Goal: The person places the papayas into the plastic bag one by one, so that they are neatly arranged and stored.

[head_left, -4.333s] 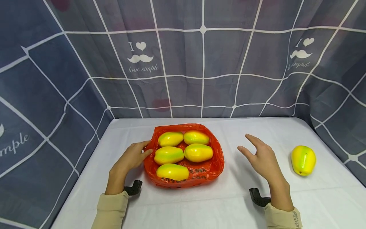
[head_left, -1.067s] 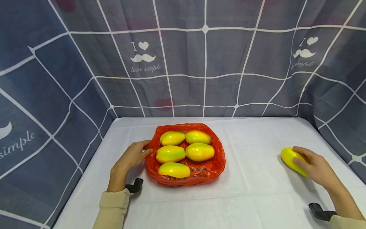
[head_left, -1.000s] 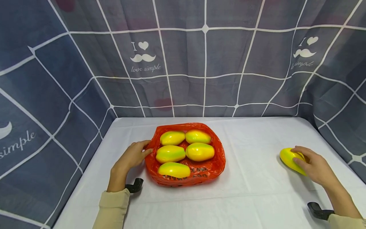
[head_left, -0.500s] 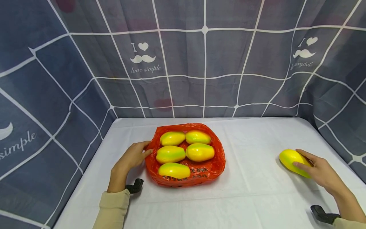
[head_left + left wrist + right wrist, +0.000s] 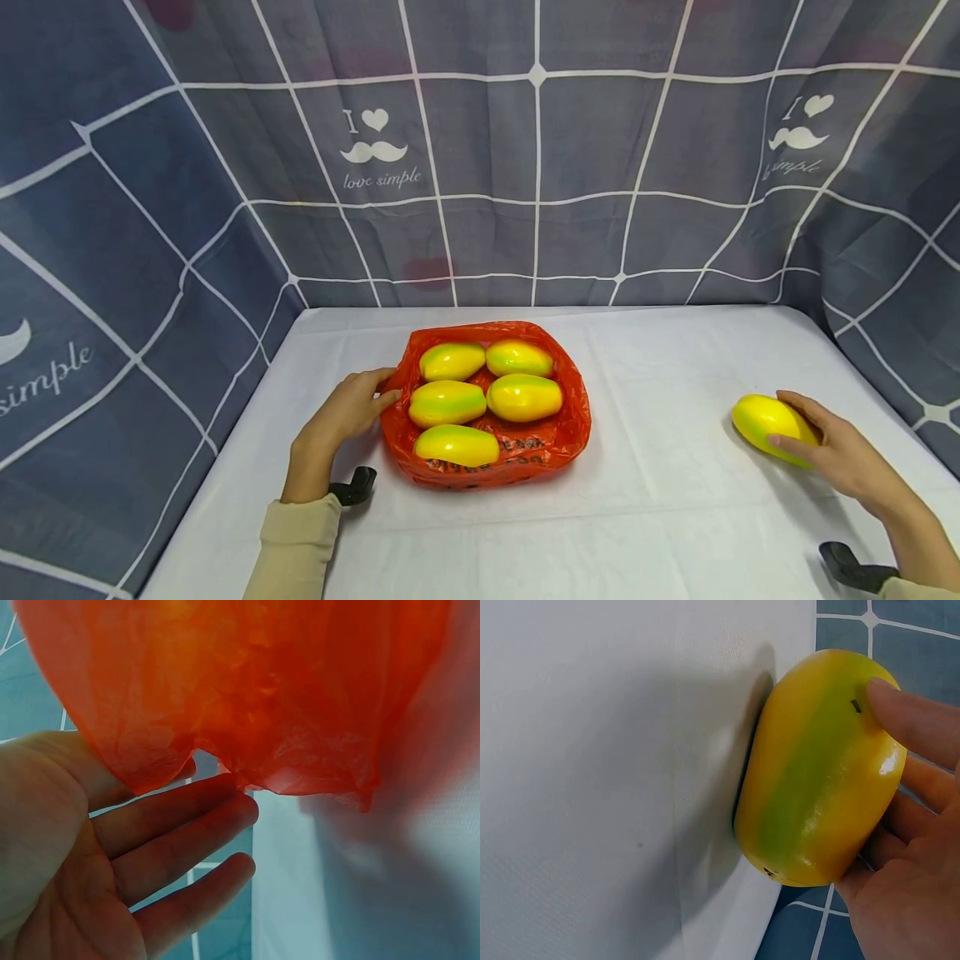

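A red plastic bag point(image 5: 573, 417) stands with its mouth wide, holding several glossy yellow-green papayas point(image 5: 524, 398). At its left rim is my left hand point(image 5: 347, 414), thumb and forefinger on either side of the plastic. The left wrist view shows that hand point(image 5: 82, 847) with the bag's thin edge point(image 5: 300, 750) between thumb and fingers, the other fingers nearly straight. Far right, my right hand point(image 5: 847, 454) grips a single papaya point(image 5: 767, 423) low over the table. In the right wrist view the thumb presses one side of this papaya point(image 5: 817, 772), and the other fingers are partly hidden behind it.
A white cloth point(image 5: 637, 517) covers the table, with the bag near its middle. Dark grey checked curtains point(image 5: 585, 150) rise behind and at both sides. Black wrist mounts point(image 5: 352, 486) project beside both forearms.
Since the oldest frame my right hand has moved right, from beside the bag to the lone papaya. It has taken hold and turned the fruit slantwise. The left hand stays at the bag's rim.
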Available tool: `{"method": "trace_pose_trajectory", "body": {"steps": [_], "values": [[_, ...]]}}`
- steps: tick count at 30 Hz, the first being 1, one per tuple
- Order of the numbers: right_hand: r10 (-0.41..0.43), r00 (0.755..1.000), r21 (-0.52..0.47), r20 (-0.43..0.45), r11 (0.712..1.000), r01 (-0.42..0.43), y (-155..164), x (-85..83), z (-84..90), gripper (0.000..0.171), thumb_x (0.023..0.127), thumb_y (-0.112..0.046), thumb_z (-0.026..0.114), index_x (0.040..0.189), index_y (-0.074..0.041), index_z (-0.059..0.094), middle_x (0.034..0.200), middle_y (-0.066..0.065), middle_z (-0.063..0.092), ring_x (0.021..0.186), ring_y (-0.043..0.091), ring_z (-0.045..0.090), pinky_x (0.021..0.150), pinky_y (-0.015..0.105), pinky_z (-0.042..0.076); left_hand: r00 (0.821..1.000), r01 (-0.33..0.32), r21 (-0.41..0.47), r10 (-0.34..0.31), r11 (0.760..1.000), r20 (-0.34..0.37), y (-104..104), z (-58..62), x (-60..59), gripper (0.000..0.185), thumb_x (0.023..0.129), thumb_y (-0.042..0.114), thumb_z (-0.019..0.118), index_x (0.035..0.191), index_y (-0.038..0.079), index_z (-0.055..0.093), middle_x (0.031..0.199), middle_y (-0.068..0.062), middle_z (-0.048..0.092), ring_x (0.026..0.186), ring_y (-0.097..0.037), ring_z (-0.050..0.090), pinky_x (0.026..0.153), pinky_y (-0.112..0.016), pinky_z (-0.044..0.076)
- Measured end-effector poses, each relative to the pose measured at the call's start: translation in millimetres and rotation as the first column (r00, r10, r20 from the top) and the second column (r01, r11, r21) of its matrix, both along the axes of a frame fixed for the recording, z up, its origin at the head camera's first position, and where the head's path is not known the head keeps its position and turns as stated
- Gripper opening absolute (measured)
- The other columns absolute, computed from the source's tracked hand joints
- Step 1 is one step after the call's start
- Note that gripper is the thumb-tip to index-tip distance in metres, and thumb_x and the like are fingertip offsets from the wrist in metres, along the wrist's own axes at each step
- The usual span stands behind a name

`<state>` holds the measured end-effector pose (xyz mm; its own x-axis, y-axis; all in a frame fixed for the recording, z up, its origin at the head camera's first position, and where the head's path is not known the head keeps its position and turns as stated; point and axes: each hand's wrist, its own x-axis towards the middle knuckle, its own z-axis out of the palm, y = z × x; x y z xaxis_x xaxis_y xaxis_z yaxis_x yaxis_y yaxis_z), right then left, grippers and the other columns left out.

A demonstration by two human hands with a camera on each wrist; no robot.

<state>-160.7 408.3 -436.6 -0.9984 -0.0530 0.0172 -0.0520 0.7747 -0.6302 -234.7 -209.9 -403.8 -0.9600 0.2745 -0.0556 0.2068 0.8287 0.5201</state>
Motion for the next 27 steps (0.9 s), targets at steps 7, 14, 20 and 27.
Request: {"method": "trace_pose_trajectory", "body": {"steps": [7,14,20,27], "values": [[-0.016,0.999,0.025,0.033,1.000,0.015,-0.6,0.5,2.6,0.077,0.098,-0.027,0.063,0.149,0.013,0.023,0.139,0.048,0.027,0.123,0.067,0.025,0.101,0.076,0.016,1.000,-0.005,0.005,0.005,1.000,0.003,-0.9,0.0,0.3,0.047,0.097,0.018,0.063,0.137,-0.005,0.054,0.125,-0.020,0.063,0.117,-0.037,0.057,0.104,-0.053,0.042],[-0.051,0.997,0.049,0.060,0.998,0.048,-1.2,0.5,4.6,0.079,0.098,-0.031,0.063,0.149,0.012,0.023,0.140,0.047,0.027,0.123,0.067,0.025,0.100,0.076,0.016,1.000,-0.002,0.003,0.002,1.000,-0.001,-0.7,0.0,0.1,0.047,0.098,0.018,0.063,0.137,-0.005,0.054,0.125,-0.019,0.063,0.117,-0.037,0.057,0.103,-0.053,0.042],[-0.064,0.997,0.039,0.033,0.997,0.063,-2.4,1.8,4.5,0.077,0.096,-0.029,0.066,0.148,0.013,0.026,0.139,0.047,0.029,0.123,0.066,0.027,0.101,0.075,0.018,1.000,-0.001,0.002,0.001,1.000,-0.011,-0.4,-0.1,-1.1,0.046,0.097,0.018,0.063,0.137,-0.005,0.054,0.127,-0.020,0.062,0.119,-0.037,0.057,0.104,-0.053,0.041],[-0.062,0.998,0.033,-0.030,0.997,0.063,-4.1,3.5,0.7,0.073,0.094,-0.023,0.069,0.145,0.014,0.032,0.137,0.047,0.033,0.121,0.065,0.031,0.100,0.075,0.019,1.000,-0.007,-0.001,0.007,1.000,-0.023,-1.0,-0.6,-1.1,0.048,0.097,0.018,0.063,0.138,-0.005,0.053,0.131,-0.021,0.060,0.122,-0.039,0.054,0.105,-0.054,0.039]]}}
